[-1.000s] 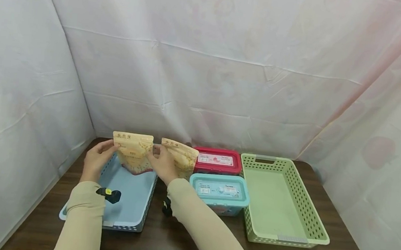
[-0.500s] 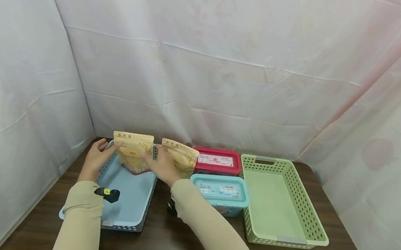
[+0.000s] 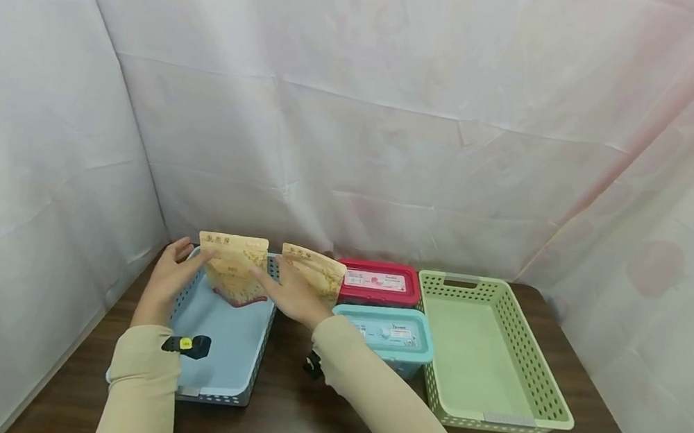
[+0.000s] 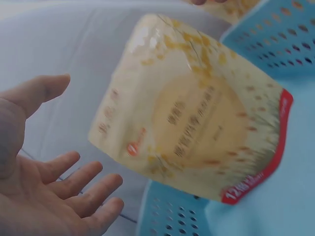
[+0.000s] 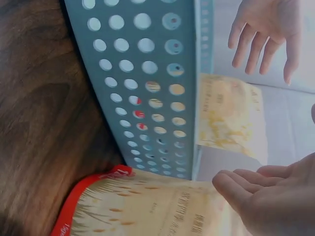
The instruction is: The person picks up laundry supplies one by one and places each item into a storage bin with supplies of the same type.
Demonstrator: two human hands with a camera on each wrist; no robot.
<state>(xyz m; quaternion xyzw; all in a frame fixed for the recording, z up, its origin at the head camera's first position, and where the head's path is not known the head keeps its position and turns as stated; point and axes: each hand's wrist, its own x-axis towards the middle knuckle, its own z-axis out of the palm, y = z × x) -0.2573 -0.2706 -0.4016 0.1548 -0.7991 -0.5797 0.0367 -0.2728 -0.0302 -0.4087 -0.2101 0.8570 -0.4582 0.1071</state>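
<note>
A cream stand-up pouch (image 3: pixel 231 271) with a red bottom edge stands upright at the far end of the blue basket (image 3: pixel 224 351). My left hand (image 3: pixel 167 277) is just left of it; in the left wrist view its fingers (image 4: pixel 83 177) are spread and apart from the pouch. On the pouch's other side is my right hand (image 3: pixel 294 294), fingers relaxed, its thumb overlapping the pouch's edge in the head view. A matching pouch (image 3: pixel 323 273) stands outside the basket, partly hidden behind my right hand. Neither hand grips anything.
A red lidded box (image 3: pixel 378 282) and a light blue lidded box (image 3: pixel 395 333) stand mid-table, right of the second pouch. Beyond them is a green perforated basket (image 3: pixel 472 354). White curtains (image 3: pixel 354 140) enclose the dark wooden table (image 3: pixel 302 421).
Both hands have let go of the pouch in the blue basket. Their fingers have loosened, and the right hand has drawn slightly back toward the right. Both pouches stay in place.
</note>
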